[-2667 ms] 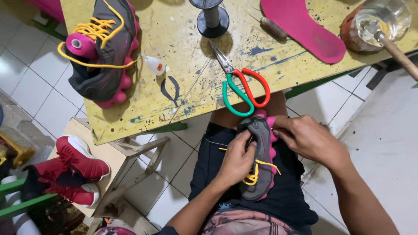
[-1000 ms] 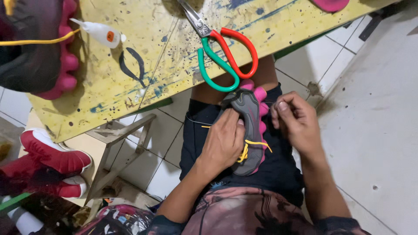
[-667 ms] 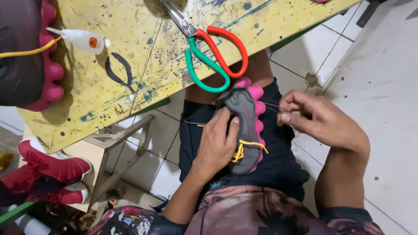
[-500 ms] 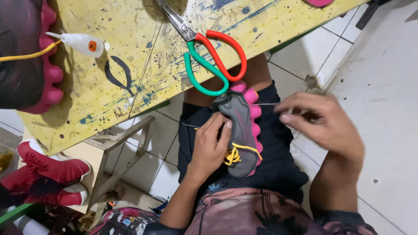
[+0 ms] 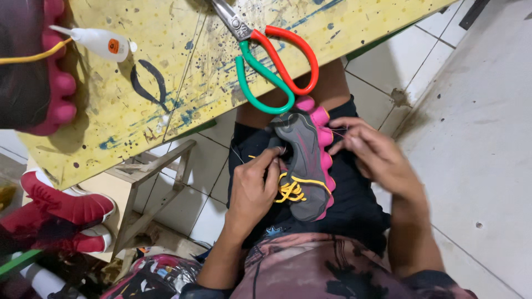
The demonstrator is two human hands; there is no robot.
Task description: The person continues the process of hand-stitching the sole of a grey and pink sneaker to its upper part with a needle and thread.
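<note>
Head camera, looking down: a grey toe shoe [image 5: 303, 160] with pink sole and yellow laces lies across the seated person's lap, below the yellow workbench [image 5: 166, 83]. Left hand [image 5: 252, 191] curls shut on its side; right hand [image 5: 374, 158] pinches thread at the toes. Seemingly soft and light, best held mid-body.

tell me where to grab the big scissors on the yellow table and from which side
By the handle loops. The scissors lie flat with the red and green loops hanging over the near edge of the table, just above the grey and pink shoe. Coming from the lap side looks easiest, since the blades point away.
</note>
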